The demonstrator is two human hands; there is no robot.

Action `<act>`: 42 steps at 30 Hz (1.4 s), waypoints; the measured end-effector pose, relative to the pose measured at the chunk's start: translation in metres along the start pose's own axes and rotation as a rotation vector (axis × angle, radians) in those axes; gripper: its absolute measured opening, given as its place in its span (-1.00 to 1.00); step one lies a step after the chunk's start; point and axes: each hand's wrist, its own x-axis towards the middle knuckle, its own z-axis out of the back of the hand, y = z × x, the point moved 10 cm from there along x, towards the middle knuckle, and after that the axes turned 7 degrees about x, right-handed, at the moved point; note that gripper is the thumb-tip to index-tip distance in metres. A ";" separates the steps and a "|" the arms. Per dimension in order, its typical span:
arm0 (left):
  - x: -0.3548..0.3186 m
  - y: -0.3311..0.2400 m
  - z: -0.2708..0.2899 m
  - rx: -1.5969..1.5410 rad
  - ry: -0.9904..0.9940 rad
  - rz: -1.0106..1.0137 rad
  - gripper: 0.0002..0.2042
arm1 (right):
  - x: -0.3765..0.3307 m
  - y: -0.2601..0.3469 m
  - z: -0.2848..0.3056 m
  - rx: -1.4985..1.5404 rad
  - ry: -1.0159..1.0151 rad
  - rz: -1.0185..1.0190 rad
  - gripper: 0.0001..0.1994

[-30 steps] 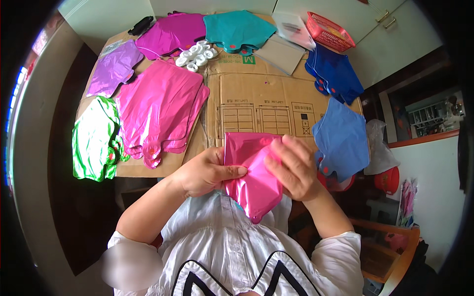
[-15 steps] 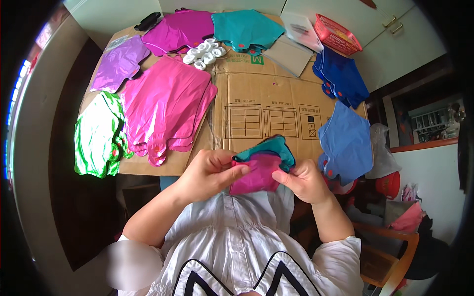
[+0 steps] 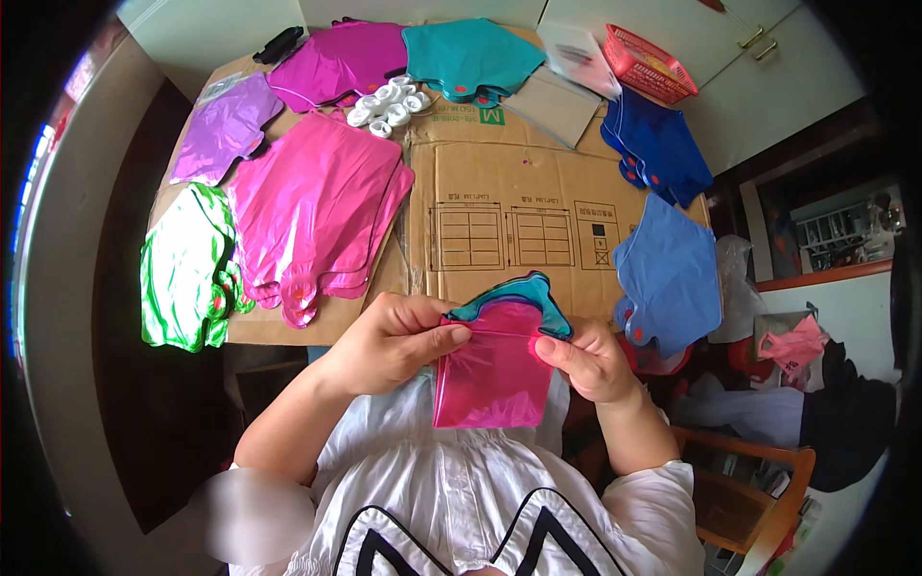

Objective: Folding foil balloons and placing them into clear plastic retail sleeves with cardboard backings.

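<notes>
1. At the near edge of the table, above the person's lap, a folded pink foil balloon [image 3: 492, 379] is held up between both hands. It is shiny, creased, roughly rectangular below, with a teal foil layer [image 3: 514, 293] curving over its top edge.
2. Left hand [image 3: 389, 341]: thumb and fingers pressed together, pinching the balloon's upper left corner.
3. Right hand [image 3: 591, 360]: thumb and fingers pinching the balloon's upper right edge.
4. Just beyond the hands lies a flattened brown cardboard sheet [image 3: 519, 182] covering the tabletop, printed with dark rectangular line diagrams and a small green mark near its far edge.
5. Left of the hands, on the cardboard, a stack of flat pink foil balloons [image 3: 312, 206]; beside it, at the table's left edge, a green and white foil balloon [image 3: 182, 269].
6. Far left, a flat lilac foil balloon [image 3: 221, 130]; behind it a magenta foil balloon [image 3: 351, 58] and a teal foil balloon [image 3: 466, 58].
7. Between these, a cluster of small white plastic rings [image 3: 389, 101].
8. Right side: a light blue foil balloon [image 3: 672, 269] overhanging the table edge, and a dark blue foil balloon [image 3: 658, 144] farther off.
9. Far right corner: a red plastic mesh basket [image 3: 648, 62], with a clear plastic packet [image 3: 576, 58] just beside it.
</notes>
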 end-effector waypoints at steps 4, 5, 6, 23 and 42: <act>-0.003 -0.005 -0.007 -0.190 0.000 -0.098 -0.85 | -0.007 -0.007 0.009 0.099 -0.072 -0.005 -0.76; -0.003 -0.006 -0.007 -0.210 -0.003 -0.150 -0.85 | -0.007 -0.005 0.005 0.152 -0.015 0.007 -0.73; -0.003 -0.003 -0.008 -0.243 0.028 -0.166 -0.84 | -0.006 -0.002 0.002 0.204 0.040 0.019 -0.70; 0.006 0.030 -0.003 -0.594 -0.146 0.075 -0.91 | -0.006 0.049 -0.033 -0.889 0.215 0.485 -0.37; -0.013 0.080 -0.019 -0.575 -0.296 0.039 -0.73 | -0.003 -0.072 0.003 0.312 -0.250 -0.238 -0.79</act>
